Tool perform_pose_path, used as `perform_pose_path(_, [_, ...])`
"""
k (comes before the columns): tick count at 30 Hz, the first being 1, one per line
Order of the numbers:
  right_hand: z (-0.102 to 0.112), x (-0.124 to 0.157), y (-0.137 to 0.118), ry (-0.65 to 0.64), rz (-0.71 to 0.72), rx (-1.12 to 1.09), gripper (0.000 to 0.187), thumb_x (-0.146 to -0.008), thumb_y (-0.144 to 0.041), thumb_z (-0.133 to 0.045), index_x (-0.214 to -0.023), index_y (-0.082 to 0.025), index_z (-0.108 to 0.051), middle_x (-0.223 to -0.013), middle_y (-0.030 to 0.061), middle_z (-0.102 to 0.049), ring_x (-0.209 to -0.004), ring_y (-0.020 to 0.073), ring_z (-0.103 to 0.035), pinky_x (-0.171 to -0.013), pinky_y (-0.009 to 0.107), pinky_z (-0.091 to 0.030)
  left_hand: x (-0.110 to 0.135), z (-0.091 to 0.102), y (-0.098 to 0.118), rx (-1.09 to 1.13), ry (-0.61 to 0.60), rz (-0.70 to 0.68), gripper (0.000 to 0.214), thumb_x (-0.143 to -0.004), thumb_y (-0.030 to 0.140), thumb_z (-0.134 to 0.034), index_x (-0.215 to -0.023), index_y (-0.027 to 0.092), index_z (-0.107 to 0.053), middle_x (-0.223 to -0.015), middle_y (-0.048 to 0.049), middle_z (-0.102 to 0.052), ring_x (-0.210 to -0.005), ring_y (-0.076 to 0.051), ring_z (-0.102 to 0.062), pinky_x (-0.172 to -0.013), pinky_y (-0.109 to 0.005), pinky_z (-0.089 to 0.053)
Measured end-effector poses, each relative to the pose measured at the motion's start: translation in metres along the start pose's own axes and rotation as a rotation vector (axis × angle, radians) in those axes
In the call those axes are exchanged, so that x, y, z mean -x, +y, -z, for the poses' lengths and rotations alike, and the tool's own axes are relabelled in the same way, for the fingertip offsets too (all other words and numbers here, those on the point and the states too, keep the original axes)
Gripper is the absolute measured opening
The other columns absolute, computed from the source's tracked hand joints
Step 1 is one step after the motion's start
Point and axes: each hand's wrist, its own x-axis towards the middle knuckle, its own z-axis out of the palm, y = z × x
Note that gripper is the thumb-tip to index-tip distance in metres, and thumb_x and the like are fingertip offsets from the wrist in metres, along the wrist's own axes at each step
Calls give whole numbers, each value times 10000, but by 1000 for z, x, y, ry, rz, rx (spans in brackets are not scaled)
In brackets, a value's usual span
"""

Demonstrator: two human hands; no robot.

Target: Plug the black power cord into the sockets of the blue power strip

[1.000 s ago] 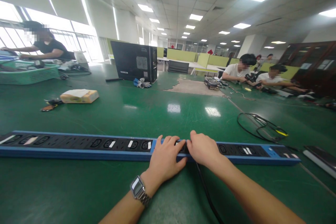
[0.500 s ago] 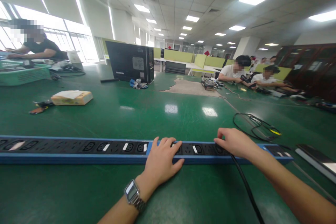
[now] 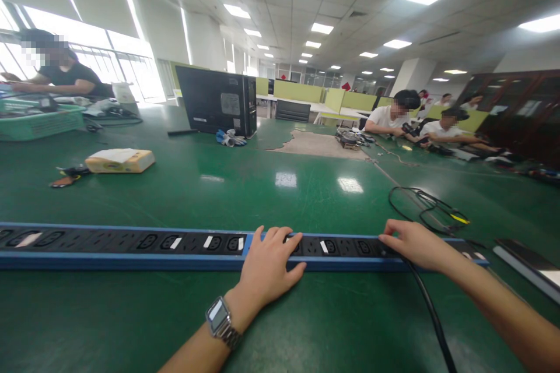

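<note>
Along the near edge of the green surface point(image 3: 284, 186), the long blue-and-black power strip point(image 3: 131, 245) lies flat, running left to right with its sockets facing up. You've got your left hand point(image 3: 266, 265) planted on it about midway, palm on the near side and fingers point(image 3: 280, 239) spread loose over the top. It's not gripping anything, just pressing down, and I'd guess that's what keeps the strip from sliding. Your right hand point(image 3: 413, 242) sits further toward the strip's right end, fingers closed down on the plug end of the black cable point(image 3: 431, 315). The plug itself is hidden under the hand, so I can't say how deep it sits in the socket. The cable trails back toward you off the near edge, slack enough that it's not tugging on anything. A loose coil of cable point(image 3: 426, 204) lies just behind the strip toward the right edge. As for containers, there's a green basket point(image 3: 44, 122) at the far left edge with dark stuff in it, too small to make out. Nearer in on the left sits a tan box point(image 3: 120, 161) with something white on top, maybe tissues.
</note>
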Motion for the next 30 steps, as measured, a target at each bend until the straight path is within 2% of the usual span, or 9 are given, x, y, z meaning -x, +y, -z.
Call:
perform_pose_path(3, [-1, -1, -6, 7, 11, 19, 279, -826, -445, -447, -786, -216, -600, -741, 41, -671, -694, 185, -594, -596, 255, -357, 1, 0, -1, -3, -3, 1, 493, -798, 456, -578, -1261, 292, -543, -1249, -63, -568, -1154, -282, -488, -1067, -556, -239])
perform_pose_path(9, [-5, -4, -2, -37, 56, 24, 299, -859, -455, -416, -810, -219, -594, -697, 20, -654, -672, 171, -593, -594, 244, -357, 2, -1, -1, -1, -3, -1, 485, -804, 457, -572, -1258, 286, -544, -1248, -70, -572, -1153, -284, -487, -1063, -561, -237])
perform_pose_path(12, [-10, -4, -4, -19, 78, 99, 277, -861, -441, -423, -813, -222, -586, -702, 29, -651, -665, 180, -588, -588, 255, -333, 1, -1, -1, 4, 0, -2, 487, -802, 449, -578, -1259, 285, -543, -1255, -70, -568, -1156, -284, -485, -1064, -563, -234])
perform_pose_path(21, [-29, 10, -12, 56, -32, 152, 282, -915, -418, -322, -934, -223, -524, -770, 63, -662, -717, 216, -621, -569, 265, -297, -1, 0, 0, 2, -4, 4, 482, -796, 423, -584, -1257, 288, -549, -1249, -65, -576, -1156, -281, -490, -1063, -558, -239])
perform_pose_path(23, [-25, 10, -14, 51, -5, 155, 275, -905, -415, -348, -904, -220, -542, -757, 60, -660, -706, 212, -614, -569, 266, -300, -1, 0, 0, 1, 2, 4, 480, -794, 419, -585, -1254, 284, -553, -1248, -68, -578, -1153, -282, -493, -1059, -558, -243])
perform_pose_path(26, [-4, 8, -7, 66, 47, 52, 280, -876, -430, -404, -829, -213, -575, -702, 34, -648, -668, 182, -591, -581, 258, -330, -1, 0, 0, -1, 4, 4, 479, -797, 424, -582, -1255, 286, -554, -1248, -67, -579, -1150, -282, -495, -1057, -558, -247])
perform_pose_path(30, [30, 12, 33, 225, -59, -96, 399, -853, -549, -404, -838, -224, -635, -577, 2, -605, -543, 157, -542, -534, 259, -343, 0, -1, -1, -2, -2, -2, 486, -796, 436, -582, -1259, 291, -550, -1253, -63, -573, -1156, -283, -491, -1061, -554, -245])
